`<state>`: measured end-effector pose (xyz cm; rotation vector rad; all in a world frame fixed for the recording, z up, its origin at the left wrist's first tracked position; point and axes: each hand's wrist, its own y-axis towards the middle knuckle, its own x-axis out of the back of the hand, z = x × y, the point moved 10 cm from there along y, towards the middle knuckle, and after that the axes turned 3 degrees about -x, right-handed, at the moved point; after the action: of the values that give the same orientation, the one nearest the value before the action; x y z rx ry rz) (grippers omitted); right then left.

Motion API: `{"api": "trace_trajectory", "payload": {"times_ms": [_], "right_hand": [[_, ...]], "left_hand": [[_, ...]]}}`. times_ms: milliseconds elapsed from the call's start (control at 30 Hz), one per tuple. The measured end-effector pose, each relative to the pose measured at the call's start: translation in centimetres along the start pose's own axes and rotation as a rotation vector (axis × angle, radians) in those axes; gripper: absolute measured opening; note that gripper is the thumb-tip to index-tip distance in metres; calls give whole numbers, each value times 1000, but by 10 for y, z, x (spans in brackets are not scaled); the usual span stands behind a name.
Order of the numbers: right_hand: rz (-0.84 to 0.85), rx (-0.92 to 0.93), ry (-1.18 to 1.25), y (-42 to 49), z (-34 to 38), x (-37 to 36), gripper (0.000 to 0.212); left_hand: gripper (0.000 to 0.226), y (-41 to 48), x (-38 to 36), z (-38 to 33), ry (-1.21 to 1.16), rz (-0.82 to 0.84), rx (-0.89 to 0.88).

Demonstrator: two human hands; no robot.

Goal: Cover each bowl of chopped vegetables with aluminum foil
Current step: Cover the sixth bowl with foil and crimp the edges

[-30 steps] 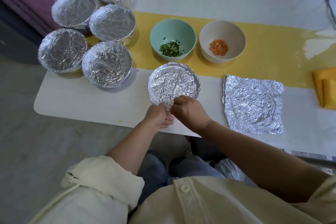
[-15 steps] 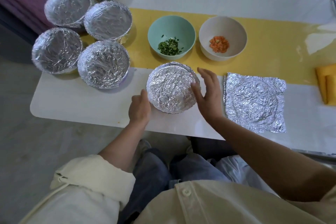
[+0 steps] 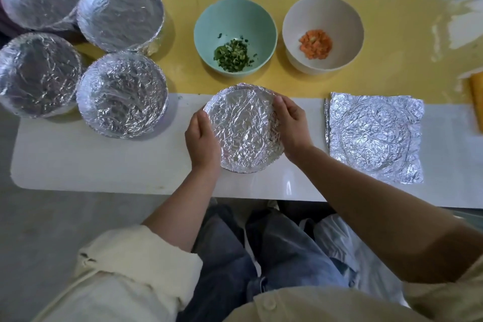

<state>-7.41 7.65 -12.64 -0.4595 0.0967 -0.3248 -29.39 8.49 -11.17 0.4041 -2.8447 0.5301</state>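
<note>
- Between the two hands, a foil-covered bowl (image 3: pixel 243 128) is sitting on the white table (image 3: pixel 104 159), its foil crinkled and folded down over the rim all the way round.
- The left hand (image 3: pixel 202 138) is cupping the bowl's left side, fingers curled against the foil edge.
- The right hand (image 3: pixel 292 128) is gripping the opposite side in the same way, thumb lying on the top of the rim.
- Just beyond the hands, a green bowl (image 3: pixel 235 13) is standing uncovered with chopped greens (image 3: pixel 232 56) in its bottom.
- Beside it, beyond the right hand, a white bowl (image 3: pixel 322 10) is standing uncovered with chopped carrot (image 3: pixel 315 44) inside; both bowls are resting on a yellow strip (image 3: pixel 392 42).
- To the right of the right hand, a loose foil sheet (image 3: pixel 373 136) is lying flat on the table, creased with a round mark.
- Well to the left of the left hand, a group of covered bowls (image 3: pixel 122 94) is standing close together, each one wrapped in foil.
- Far out past the foil sheet, a yellow object (image 3: pixel 477 102) is showing at the picture's edge; what it is cannot be told.
</note>
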Motion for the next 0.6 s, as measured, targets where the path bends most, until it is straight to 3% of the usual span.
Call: {"api": "trace_trajectory", "payload": {"times_ms": [133, 333, 500, 600], "right_hand": [[27, -37, 10, 2, -2, -3, 29], [157, -61, -12, 9, 11, -7, 41], [192, -105, 1, 15, 8, -17, 29], [212, -114, 4, 17, 6, -18, 31]], "left_hand": [[40, -1, -1, -3, 9, 12, 11], [17, 15, -10, -10, 57, 211, 66], [35, 18, -22, -18, 131, 324, 44], [26, 20, -21, -17, 163, 298, 5]]}}
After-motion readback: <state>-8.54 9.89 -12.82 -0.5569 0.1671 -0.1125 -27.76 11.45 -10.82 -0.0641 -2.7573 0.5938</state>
